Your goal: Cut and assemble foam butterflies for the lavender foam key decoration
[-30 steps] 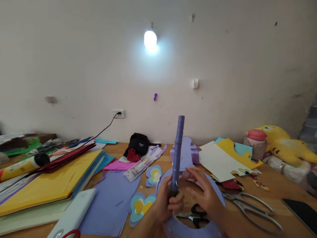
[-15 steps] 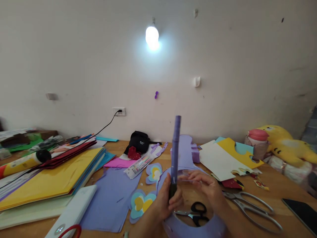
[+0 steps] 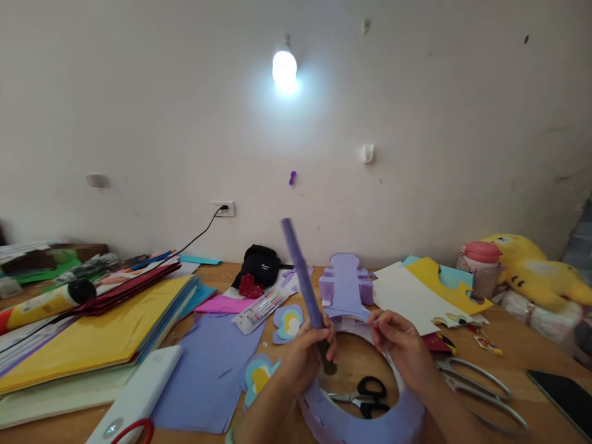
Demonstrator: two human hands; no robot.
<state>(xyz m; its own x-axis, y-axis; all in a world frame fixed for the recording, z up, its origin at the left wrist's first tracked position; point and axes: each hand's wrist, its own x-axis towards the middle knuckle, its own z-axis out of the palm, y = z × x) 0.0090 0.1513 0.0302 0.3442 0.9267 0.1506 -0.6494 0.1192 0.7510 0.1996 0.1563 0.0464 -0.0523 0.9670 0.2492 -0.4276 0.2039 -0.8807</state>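
Note:
My left hand (image 3: 303, 357) is closed around a slim purple paper tube (image 3: 300, 268), which leans up to the left and has a dark lower end. To its right, my right hand (image 3: 401, 350) has its fingers pinched together at the upper right edge of a purple paper ring (image 3: 361, 428); what lies between the fingertips is too small to make out. Small black-handled scissors (image 3: 370, 391) lie on the table inside the ring's opening. Beyond the ring stands a purple paper cutout (image 3: 345, 280) with folded side tabs. Blue, yellow and white paper butterfly shapes (image 3: 287, 324) lie left of the ring.
Large metal scissors (image 3: 483, 394) and a dark phone (image 3: 562, 401) lie on the right. Purple sheets (image 3: 208, 376), a white device (image 3: 139, 388) and stacked yellow folders (image 3: 102, 327) cover the left. White card (image 3: 402, 299) and a pink-lidded cup (image 3: 481, 265) stand at the back right.
The purple tube has tipped from nearly upright to leaning left. My right hand has moved away from the tube, rightward to the ring's edge.

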